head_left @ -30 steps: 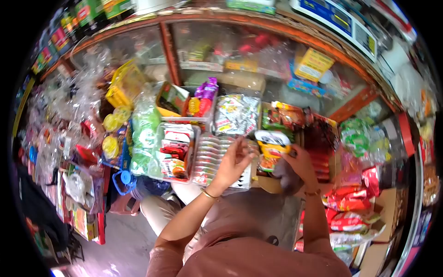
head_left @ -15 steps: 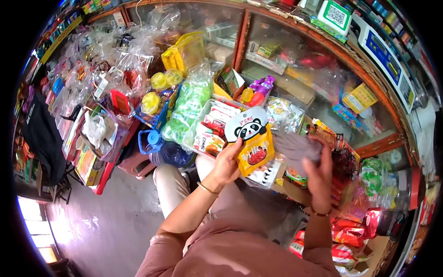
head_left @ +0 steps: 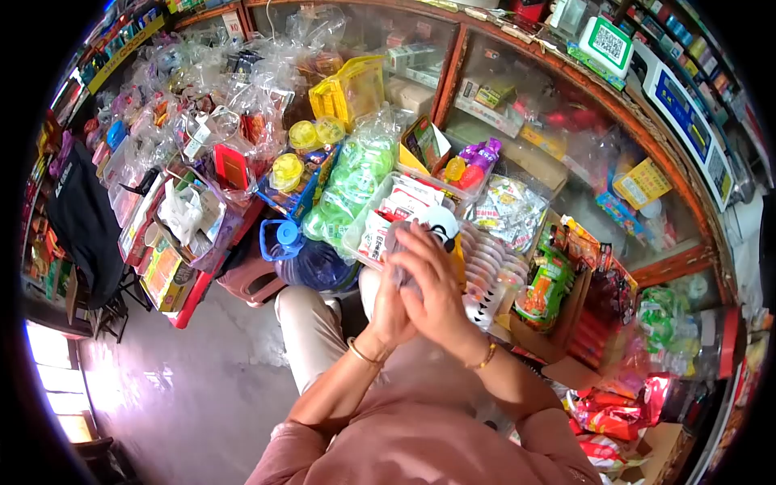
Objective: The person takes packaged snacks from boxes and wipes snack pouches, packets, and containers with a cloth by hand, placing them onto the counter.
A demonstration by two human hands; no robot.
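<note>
My two hands are together in front of my body. A yellow snack packet with a panda-head top (head_left: 440, 220) shows behind the fingers, most of it covered. My left hand (head_left: 391, 311) is closed at the packet's near side; its grip is partly hidden by the other hand. My right hand (head_left: 438, 295) lies over it, fingers closed on a grey cloth (head_left: 399, 252) pressed against the packet. Just beyond is a white tray (head_left: 353, 241) of small packets. To the right are round, clear-wrapped items (head_left: 493, 263).
A blue-capped water jug (head_left: 311, 263) stands left of my knee. Green plastic goods (head_left: 347, 190) lie behind it. A cardboard box (head_left: 566, 319) holds green packets at right. Glass-fronted cabinets (head_left: 525, 105) run along the back. Red packets (head_left: 614, 412) sit low at right.
My right hand has swung left with the grey cloth, from beside the packet onto it. The packet's front is now mostly covered. The view has shifted slightly.
</note>
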